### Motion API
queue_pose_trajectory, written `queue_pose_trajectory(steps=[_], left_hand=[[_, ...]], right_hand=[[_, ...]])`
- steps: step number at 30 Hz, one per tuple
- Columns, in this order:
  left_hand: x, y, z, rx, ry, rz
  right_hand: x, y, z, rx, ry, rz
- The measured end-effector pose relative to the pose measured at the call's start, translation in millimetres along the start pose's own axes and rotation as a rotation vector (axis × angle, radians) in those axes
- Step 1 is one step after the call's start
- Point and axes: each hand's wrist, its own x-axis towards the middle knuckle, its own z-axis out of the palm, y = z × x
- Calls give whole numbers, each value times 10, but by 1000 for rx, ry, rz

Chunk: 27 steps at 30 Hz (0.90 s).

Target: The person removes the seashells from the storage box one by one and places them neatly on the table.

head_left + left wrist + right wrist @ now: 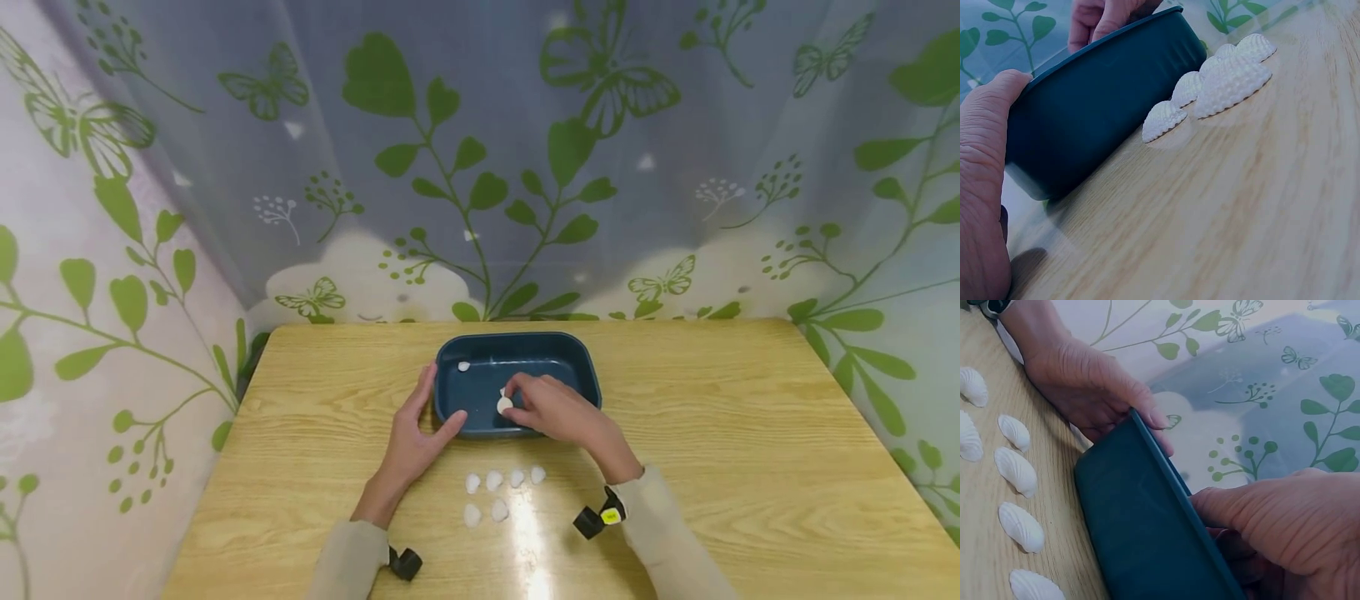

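A dark blue rectangular container (517,337) stands on the table. My left hand (411,446) holds its left end, with the thumb over the near rim and the fingers along the left side. Inside the container, my right hand (558,408) pinches a white shell (505,406) between thumb and fingers, low over the floor; the near wall hides it in both wrist views. Another white shell (463,367) lies in the container's far left part. Several ribbed white shells (1016,472) lie in two rows on the table in front of the container.
The light wood table (712,417) reaches back to a curtain (510,167) printed with leaves and butterflies. More of this fabric hangs at the left and right. A black wrist camera (407,564) sits on the left wrist, another camera (588,522) on the right.
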Motion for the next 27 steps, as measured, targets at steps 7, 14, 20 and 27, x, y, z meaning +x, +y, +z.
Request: queue_pose_trajectory(steps=[7, 14, 20, 27], left_hand=[[-5, -1, -8, 0, 2, -7], [-1, 42, -12, 8, -1, -18], [-14, 63, -16, 7, 4, -12], [-2, 41, -13, 16, -3, -18]], right_hand=[[-135, -78, -30, -10, 29, -10], [-263, -119, -29, -9, 52, -31], [-374, -161, -26, -11, 62, -40], [-541, -215, 17, -16, 62, -63]])
